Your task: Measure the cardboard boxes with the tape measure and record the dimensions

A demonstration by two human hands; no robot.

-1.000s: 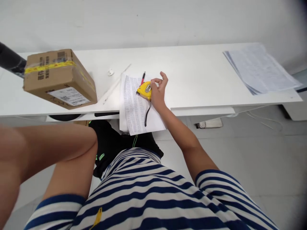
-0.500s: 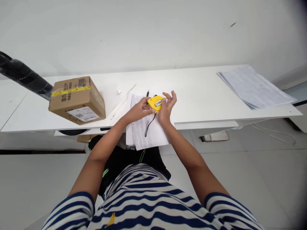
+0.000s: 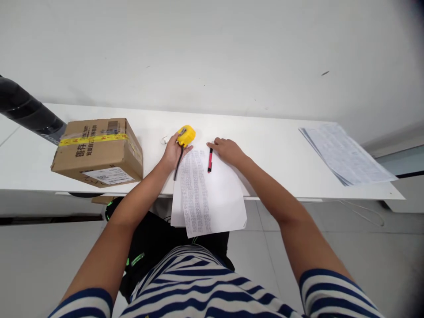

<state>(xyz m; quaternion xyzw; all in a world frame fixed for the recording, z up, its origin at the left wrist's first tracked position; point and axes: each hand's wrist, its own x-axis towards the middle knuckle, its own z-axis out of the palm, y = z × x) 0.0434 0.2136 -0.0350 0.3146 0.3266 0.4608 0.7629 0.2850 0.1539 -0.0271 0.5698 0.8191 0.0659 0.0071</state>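
Note:
A yellow tape measure point(image 3: 186, 135) with a dark wrist strap is held in my left hand point(image 3: 172, 152), above the upper left corner of the papers. Its strap hangs toward me. My right hand point(image 3: 229, 151) lies palm down at the top of the papers point(image 3: 227, 194), holding nothing that I can see. One finger reaches the upper end of a red and black pen point(image 3: 210, 161); whether it presses on the pen or the paper is unclear. The printed sheet sits on white sheets, their near ends hanging over the table edge.
A taped cardboard box point(image 3: 96, 152) stands left of my left hand, with a dark cylindrical object point(image 3: 29, 110) behind it. A small white item point(image 3: 163, 140) lies beside my left hand. More printed sheets point(image 3: 347, 152) lie on the right of the white table point(image 3: 278, 159).
My right hand has let go of the tape measure and moved down beside the pen. My left hand has carried the tape measure leftward. The pen is now uncovered, and the view has shifted.

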